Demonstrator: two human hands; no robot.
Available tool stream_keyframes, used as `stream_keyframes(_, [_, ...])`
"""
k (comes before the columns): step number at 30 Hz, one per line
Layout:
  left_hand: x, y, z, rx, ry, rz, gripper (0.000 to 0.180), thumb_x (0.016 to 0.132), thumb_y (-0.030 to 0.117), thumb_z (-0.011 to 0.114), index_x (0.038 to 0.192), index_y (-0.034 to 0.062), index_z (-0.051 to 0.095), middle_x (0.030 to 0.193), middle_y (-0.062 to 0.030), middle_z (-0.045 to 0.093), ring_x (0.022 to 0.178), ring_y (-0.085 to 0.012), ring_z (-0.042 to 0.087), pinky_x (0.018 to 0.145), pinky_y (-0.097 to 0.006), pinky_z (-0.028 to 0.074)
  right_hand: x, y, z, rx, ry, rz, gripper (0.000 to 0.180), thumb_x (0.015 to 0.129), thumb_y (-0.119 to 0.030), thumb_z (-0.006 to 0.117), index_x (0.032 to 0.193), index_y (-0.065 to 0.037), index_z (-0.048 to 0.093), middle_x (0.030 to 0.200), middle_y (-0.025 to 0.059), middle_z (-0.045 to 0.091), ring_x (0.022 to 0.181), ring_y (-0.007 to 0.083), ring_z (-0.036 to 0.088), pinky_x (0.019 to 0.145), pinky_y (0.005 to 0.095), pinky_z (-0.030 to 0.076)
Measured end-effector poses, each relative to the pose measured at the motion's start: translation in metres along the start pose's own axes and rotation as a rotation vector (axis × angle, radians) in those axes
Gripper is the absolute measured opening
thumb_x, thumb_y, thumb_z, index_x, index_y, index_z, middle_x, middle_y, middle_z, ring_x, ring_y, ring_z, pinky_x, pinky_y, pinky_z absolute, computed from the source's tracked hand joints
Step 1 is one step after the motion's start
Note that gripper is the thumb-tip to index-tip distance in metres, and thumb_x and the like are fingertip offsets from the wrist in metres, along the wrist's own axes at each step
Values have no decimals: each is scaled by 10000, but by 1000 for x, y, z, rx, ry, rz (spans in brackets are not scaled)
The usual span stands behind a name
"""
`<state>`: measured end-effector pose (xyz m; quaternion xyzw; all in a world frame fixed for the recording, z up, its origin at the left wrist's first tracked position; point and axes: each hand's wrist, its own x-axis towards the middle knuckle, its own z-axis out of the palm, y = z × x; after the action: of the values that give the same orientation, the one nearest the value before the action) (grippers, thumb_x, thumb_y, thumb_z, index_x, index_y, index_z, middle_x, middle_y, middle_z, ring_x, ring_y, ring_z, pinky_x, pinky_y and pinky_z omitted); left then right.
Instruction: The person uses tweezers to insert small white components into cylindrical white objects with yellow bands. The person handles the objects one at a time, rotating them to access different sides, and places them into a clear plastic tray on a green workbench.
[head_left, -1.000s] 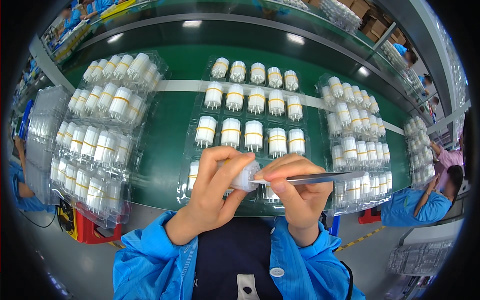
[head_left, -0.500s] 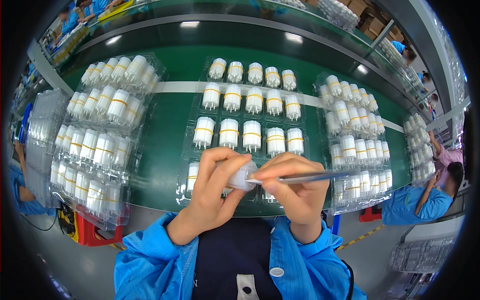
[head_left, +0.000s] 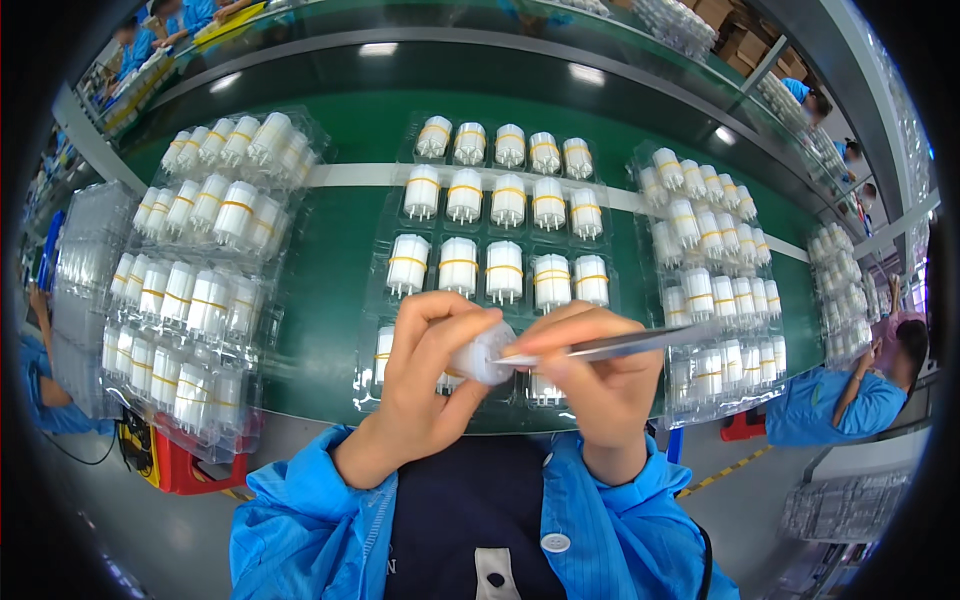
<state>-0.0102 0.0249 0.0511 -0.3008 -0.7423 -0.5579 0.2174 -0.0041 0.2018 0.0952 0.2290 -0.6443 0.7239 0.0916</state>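
Between the thumb and fingers of my left hand (head_left: 420, 375) is a whitish cylindrical part (head_left: 484, 358), tilted so one end faces right. My right hand (head_left: 605, 385) pinches a pair of metal tweezers (head_left: 645, 343), whose shaft points right and slightly up. Their tips meet the end of the part; whether they grip anything there is too small to tell. Just beyond my hands lies a clear plastic tray (head_left: 378, 262) with rows of white cylinders (head_left: 503, 272), each with a yellow band and several pins. My hands partly hide its nearest row.
More filled clear trays stand on the green table (head_left: 320, 300) at left (head_left: 283, 225) and right (head_left: 705, 408). Stacked clear trays (head_left: 92, 300) rise at the far left. A red stool (head_left: 195, 470) is below the table's left edge. Co-workers in blue (head_left: 835, 405) sit at both sides.
The tweezers' back end has tilted upward a little, with my right hand turning slightly. The part in my left hand has turned so its end faces the tweezers more.
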Motion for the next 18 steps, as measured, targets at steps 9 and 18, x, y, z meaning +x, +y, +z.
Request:
stream_keyframes(9, [4, 3, 0, 1, 41, 21, 576, 685, -87, 736, 1228, 11, 575, 1121, -171, 516, 982, -285, 568, 801, -344, 500, -8, 1, 10, -151, 64, -174, 128, 819, 28, 691, 946, 47, 695, 917, 176, 705, 813, 226, 682, 695, 298, 536])
stream_keyframes(18, [4, 2, -7, -92, -65, -24, 587, 729, -20, 733, 1284, -17, 541, 1145, -175, 518, 1005, -291, 562, 850, -346, 473, -3, -6, 7, -238, -3, -195, 183, 759, 27, 733, 942, 26, 716, 895, 155, 717, 785, 262, 697, 671, 320, 553])
